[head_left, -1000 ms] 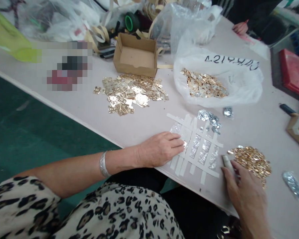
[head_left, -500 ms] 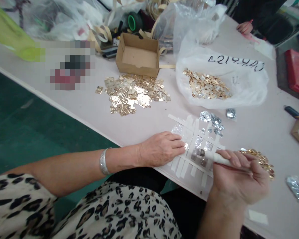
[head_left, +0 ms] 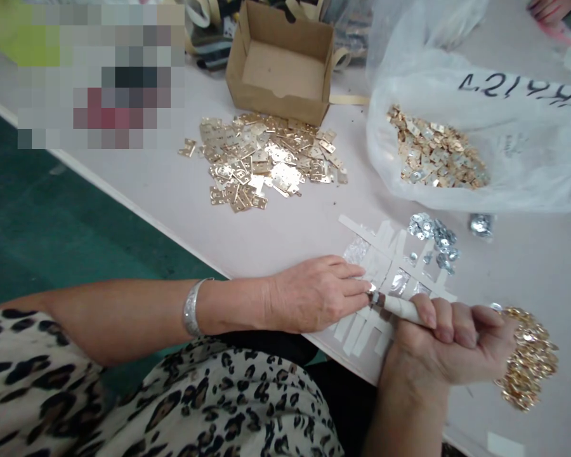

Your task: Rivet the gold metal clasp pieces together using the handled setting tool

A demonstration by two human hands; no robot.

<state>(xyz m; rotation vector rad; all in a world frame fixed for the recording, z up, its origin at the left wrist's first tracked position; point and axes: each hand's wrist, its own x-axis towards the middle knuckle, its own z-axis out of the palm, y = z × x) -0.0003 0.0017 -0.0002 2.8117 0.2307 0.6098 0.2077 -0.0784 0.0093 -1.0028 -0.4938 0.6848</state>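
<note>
My left hand [head_left: 314, 293] lies on the near edge of the table, fingers pressed together at a small shiny metal piece on a grid of white tape strips [head_left: 390, 254]. My right hand [head_left: 452, 343] is closed round a white-handled tool [head_left: 400, 306]. The tool's dark tip points left and meets the piece at my left fingertips. A silver bangle [head_left: 193, 308] is on my left wrist.
A heap of gold plates [head_left: 261, 158] lies before an open cardboard box [head_left: 280, 63]. A clear plastic bag [head_left: 504, 139] holds more gold plates. Small silver pieces [head_left: 433, 235] lie beyond the tape grid. A pile of gold parts [head_left: 528, 362] sits by my right hand. Another person's hand [head_left: 547, 7] shows at the far right.
My right hand picked up the white-handled tool and brought its tip left to my left fingertips. The camera moved closer to the table. My left hand stayed on the tape grid.
</note>
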